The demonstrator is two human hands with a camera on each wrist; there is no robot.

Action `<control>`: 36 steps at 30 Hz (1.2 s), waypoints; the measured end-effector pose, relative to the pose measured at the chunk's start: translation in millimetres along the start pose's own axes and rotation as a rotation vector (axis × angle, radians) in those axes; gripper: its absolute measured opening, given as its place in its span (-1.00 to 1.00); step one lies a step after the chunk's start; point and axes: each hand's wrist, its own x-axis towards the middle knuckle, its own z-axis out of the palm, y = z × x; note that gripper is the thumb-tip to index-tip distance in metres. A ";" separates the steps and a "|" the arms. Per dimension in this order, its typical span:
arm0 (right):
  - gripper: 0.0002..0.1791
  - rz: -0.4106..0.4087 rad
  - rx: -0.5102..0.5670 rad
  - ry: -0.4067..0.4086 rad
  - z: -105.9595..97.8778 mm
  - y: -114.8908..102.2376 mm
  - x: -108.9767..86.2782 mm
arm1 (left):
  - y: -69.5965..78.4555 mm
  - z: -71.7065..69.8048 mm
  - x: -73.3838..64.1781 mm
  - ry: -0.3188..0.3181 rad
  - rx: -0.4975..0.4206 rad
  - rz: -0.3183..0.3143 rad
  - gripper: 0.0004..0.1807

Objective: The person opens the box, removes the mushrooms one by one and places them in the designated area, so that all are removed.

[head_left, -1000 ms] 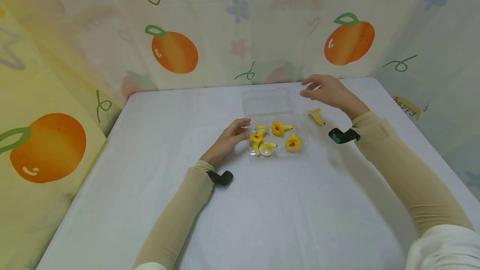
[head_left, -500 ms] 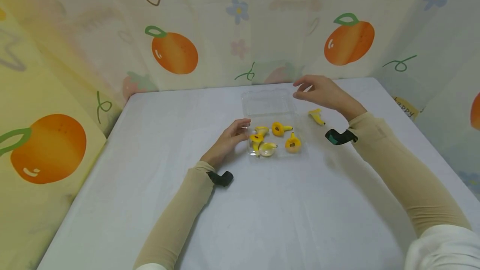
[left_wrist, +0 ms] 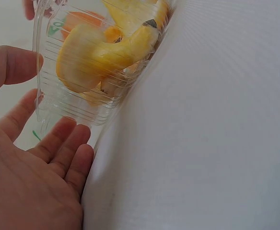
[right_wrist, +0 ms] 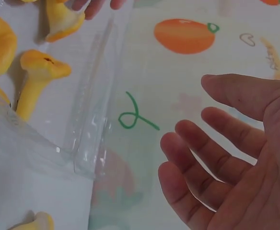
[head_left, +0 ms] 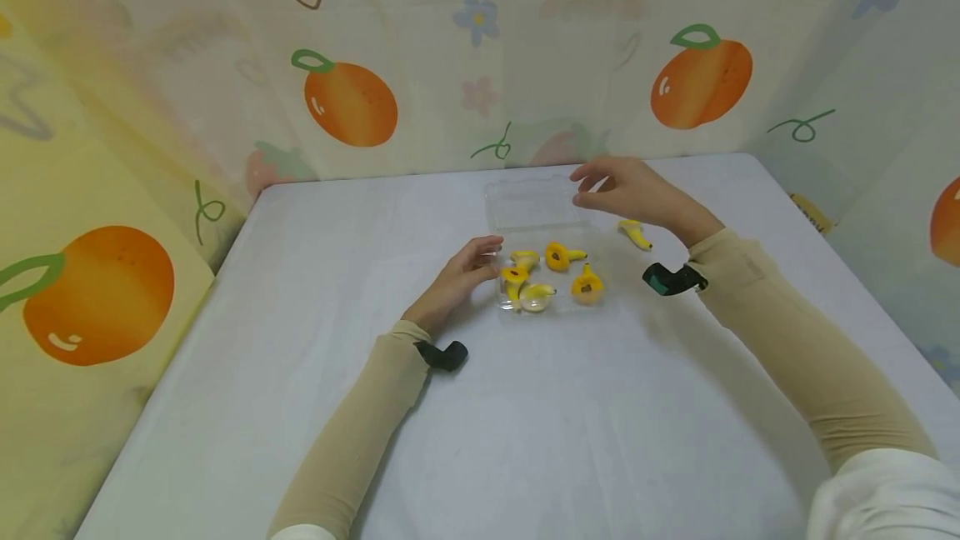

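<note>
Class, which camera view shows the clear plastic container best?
The head view: it shows nearly all the clear container, open lid included. The left wrist view shows a ribbed wall close up; the right wrist view, only a cropped part.

Mushrooms in box, lone mushroom right

Fruit-print hangings behind a white-covered table show a curtained booth.
</note>
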 end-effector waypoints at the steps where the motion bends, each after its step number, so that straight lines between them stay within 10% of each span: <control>1: -0.51 -0.002 0.000 -0.003 1.1 -0.5 0.2 | -0.1 0.1 0.3 -0.001 -0.001 -0.001 -0.38; 36: -0.54 -0.061 0.000 -0.107 39.7 0.4 7.7 | 3.3 0.6 -2.4 -0.007 -0.011 -0.016 -0.35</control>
